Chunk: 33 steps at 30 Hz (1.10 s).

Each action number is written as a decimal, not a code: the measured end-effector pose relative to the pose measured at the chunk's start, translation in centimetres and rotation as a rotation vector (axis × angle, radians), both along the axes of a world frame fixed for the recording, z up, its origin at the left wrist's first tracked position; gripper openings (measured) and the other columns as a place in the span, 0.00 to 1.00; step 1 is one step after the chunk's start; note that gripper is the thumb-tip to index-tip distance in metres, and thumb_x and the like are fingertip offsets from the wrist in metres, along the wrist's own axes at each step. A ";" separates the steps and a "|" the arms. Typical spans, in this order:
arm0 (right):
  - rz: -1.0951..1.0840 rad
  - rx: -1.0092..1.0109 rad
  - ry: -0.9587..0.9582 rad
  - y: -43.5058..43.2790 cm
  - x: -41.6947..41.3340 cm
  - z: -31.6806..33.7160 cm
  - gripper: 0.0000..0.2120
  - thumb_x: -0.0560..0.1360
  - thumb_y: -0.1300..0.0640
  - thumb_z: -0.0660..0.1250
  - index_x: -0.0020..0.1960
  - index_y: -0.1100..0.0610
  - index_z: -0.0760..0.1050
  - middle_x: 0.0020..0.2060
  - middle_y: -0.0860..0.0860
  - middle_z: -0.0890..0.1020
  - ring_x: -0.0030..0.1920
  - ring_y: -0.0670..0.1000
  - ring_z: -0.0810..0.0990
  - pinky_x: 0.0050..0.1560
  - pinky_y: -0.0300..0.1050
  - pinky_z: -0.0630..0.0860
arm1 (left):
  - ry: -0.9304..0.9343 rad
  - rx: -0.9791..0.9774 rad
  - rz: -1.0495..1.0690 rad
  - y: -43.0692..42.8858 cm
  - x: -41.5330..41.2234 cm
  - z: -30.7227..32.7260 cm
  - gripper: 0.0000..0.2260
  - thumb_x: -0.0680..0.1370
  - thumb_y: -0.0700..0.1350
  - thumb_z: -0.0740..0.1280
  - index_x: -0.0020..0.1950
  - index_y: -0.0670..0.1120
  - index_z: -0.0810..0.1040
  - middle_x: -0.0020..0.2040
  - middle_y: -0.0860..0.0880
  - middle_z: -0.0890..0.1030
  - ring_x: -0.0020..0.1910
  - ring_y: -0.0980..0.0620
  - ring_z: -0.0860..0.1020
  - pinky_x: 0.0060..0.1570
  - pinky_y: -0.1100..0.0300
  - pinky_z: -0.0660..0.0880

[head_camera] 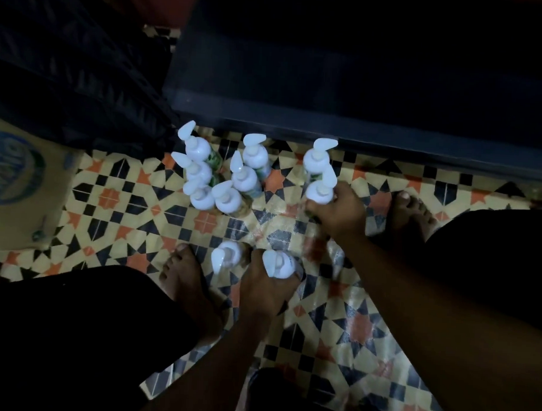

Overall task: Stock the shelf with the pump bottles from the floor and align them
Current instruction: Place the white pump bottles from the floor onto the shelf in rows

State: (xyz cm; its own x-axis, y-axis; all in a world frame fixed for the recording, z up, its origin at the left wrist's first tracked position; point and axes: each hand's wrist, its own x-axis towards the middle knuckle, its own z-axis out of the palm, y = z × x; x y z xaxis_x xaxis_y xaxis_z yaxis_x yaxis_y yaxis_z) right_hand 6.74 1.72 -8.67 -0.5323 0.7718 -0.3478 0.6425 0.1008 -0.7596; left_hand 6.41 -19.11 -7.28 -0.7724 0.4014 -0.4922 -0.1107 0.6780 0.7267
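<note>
Several white pump bottles (221, 173) stand in a cluster on the patterned tile floor (336, 324), seen from above in dim light. My left hand (267, 285) is closed around one pump bottle (281, 264) near my left foot, and a second bottle (226, 256) stands against its thumb side. My right hand (337, 212) grips another pump bottle (321, 190), right in front of one more bottle (317, 157). The dark shelf edge (328, 124) runs across just behind the bottles.
My bare feet rest on the tiles, the left foot (187, 282) beside my left hand and the right foot (410, 216) beside my right hand. A cardboard box (21, 181) lies at the left. A dark ribbed object (74, 84) fills the upper left.
</note>
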 end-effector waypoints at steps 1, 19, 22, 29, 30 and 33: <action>-0.028 -0.034 0.010 -0.1 0.7 0.7 0.23 0.67 0.50 0.79 0.58 0.57 0.77 0.48 0.51 0.81 0.49 0.55 0.79 0.46 0.45 0.71 | -0.009 0.013 0.000 0.4 -0.3 0.8 0.18 0.72 0.47 0.74 0.42 0.37 0.67 0.33 0.51 0.64 0.31 0.55 0.70 0.32 0.69 0.64; -0.038 -0.244 0.618 0.4 2.5 32.1 0.13 0.72 0.51 0.75 0.55 0.53 0.80 0.47 0.51 0.85 0.45 0.50 0.84 0.44 0.47 0.78 | 0.085 0.708 0.116 7.5 -8.4 30.0 0.17 0.76 0.47 0.75 0.61 0.47 0.75 0.53 0.50 0.82 0.48 0.54 0.83 0.42 0.60 0.77; -0.023 -0.263 0.707 0.3 2.8 36.5 0.15 0.73 0.49 0.75 0.52 0.58 0.79 0.45 0.54 0.85 0.45 0.53 0.83 0.46 0.51 0.79 | 0.083 0.755 0.081 7.8 -8.5 34.6 0.15 0.73 0.50 0.77 0.54 0.44 0.79 0.47 0.47 0.85 0.43 0.52 0.84 0.41 0.56 0.78; 0.029 -0.374 0.720 -0.2 3.9 40.8 0.17 0.76 0.42 0.68 0.55 0.55 0.83 0.46 0.53 0.86 0.47 0.54 0.84 0.54 0.54 0.79 | -0.118 0.864 0.061 6.4 -7.5 37.7 0.14 0.78 0.54 0.68 0.52 0.43 0.81 0.42 0.44 0.83 0.38 0.47 0.82 0.37 0.55 0.78; 0.036 -0.404 0.719 -0.3 4.0 40.5 0.17 0.77 0.41 0.67 0.54 0.53 0.83 0.45 0.53 0.86 0.48 0.54 0.84 0.54 0.54 0.79 | -0.190 0.893 0.066 6.2 -7.2 37.4 0.15 0.79 0.55 0.67 0.55 0.44 0.80 0.44 0.42 0.83 0.40 0.45 0.83 0.38 0.53 0.79; 0.045 -0.533 0.723 -0.9 4.0 39.6 0.24 0.76 0.35 0.65 0.56 0.54 0.82 0.46 0.57 0.85 0.48 0.58 0.84 0.51 0.55 0.81 | -0.320 0.948 0.071 5.9 -6.8 36.6 0.20 0.80 0.59 0.63 0.62 0.47 0.79 0.51 0.42 0.84 0.45 0.41 0.85 0.41 0.48 0.82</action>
